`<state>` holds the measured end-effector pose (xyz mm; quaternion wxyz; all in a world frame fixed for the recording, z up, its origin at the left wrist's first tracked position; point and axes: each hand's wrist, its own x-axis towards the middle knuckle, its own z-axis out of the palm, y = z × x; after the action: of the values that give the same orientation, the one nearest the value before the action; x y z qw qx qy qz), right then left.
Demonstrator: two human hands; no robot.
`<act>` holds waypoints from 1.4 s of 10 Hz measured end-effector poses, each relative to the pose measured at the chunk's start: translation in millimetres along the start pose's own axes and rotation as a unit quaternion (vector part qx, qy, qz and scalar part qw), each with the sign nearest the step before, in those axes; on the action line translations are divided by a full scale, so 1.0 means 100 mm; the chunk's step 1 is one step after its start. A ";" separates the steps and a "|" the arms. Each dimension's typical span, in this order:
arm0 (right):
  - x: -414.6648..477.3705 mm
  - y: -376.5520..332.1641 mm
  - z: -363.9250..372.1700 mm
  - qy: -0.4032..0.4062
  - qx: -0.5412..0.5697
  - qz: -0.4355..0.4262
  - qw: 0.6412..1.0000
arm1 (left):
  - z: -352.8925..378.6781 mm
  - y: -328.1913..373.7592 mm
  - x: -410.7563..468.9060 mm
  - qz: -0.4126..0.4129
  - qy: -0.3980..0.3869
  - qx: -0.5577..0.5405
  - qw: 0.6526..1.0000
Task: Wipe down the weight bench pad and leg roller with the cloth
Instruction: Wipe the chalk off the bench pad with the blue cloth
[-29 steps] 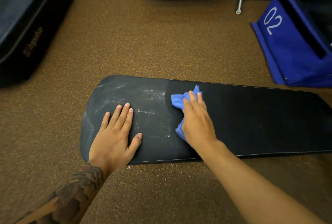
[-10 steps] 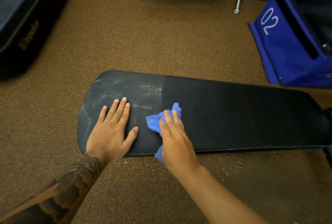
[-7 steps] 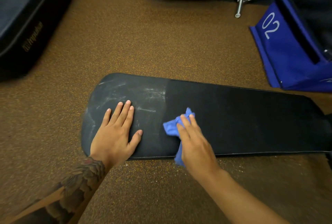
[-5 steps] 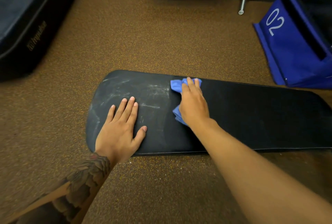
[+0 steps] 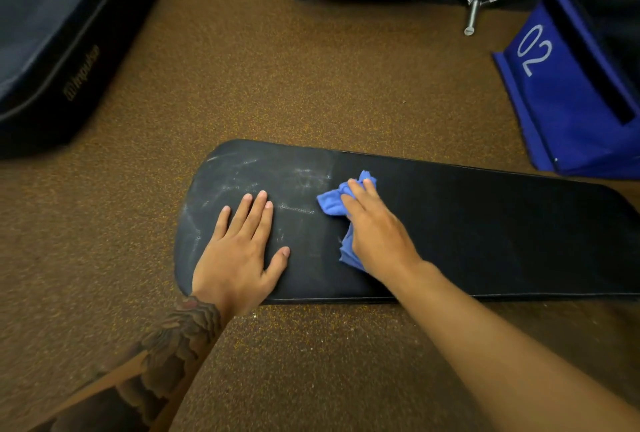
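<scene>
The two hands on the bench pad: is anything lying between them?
No object. In the head view, between the left hand and the cloth under the right hand lies only bare pad, smeared with whitish streaks.

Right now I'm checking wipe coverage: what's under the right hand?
Under the right hand lies the bunched blue cloth, pressed on the black bench pad. Cloth edges poke out past the fingers and wrist side; the pad surface beneath is covered, so its state is unseen.

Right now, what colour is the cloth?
Blue. The cloth shows in the head view.
</scene>
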<state>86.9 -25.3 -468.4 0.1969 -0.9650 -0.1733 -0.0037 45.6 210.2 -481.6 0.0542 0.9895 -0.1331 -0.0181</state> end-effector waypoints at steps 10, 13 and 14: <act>0.28 -0.06 0.12 0.065 0.017 0.141 0.988 | -0.01 0.01 -0.01 -0.003 0.007 -0.001 1.000; -0.10 -0.61 0.33 0.069 0.046 0.092 0.992 | 0.02 0.01 0.01 -0.001 0.012 -0.005 1.000; -0.59 -0.73 0.35 0.075 0.033 0.057 0.995 | 0.02 0.01 0.01 0.002 0.010 -0.012 1.000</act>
<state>4.5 31.3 -477.8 0.2408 -0.9633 -0.1027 -0.0593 46.2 209.1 -483.2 0.0671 0.9886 -0.1343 -0.0093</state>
